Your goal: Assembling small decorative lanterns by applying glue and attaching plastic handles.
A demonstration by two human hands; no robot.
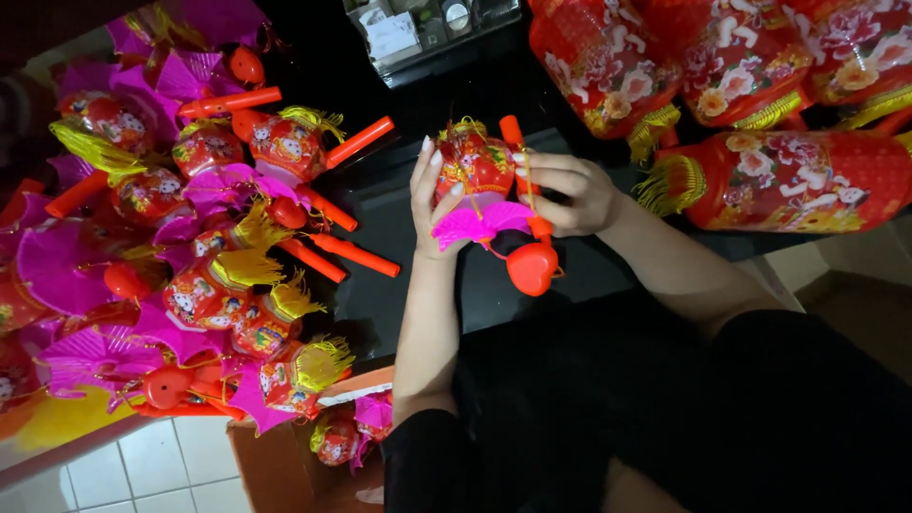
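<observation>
Left hand (432, 204): fingers extended and together, flat against the left side of the small red toy lantern (475, 163), thumb under near the pink pleated fan skirt (480, 223). Supporting, not clamping.

Right hand (570, 193): fingers curled shut around the orange stick handle (513, 131) on the lantern's right side, fingertips touching the lantern body.

The lantern sits between both hands, above the dark tabletop (399, 218); a red heart pendant (531, 267) dangles below the skirt.

Handling, my read: light, thin-walled plastic, body likely crushable, skirt and yellow fringe flimsy. Stick is the stiff part, so grip there and only steady the body with flat fingers. Pendant will probably swing.

Outward: pile of matching lanterns (190, 237) to the left, large red flowered lanterns (779, 180) to the right.
</observation>
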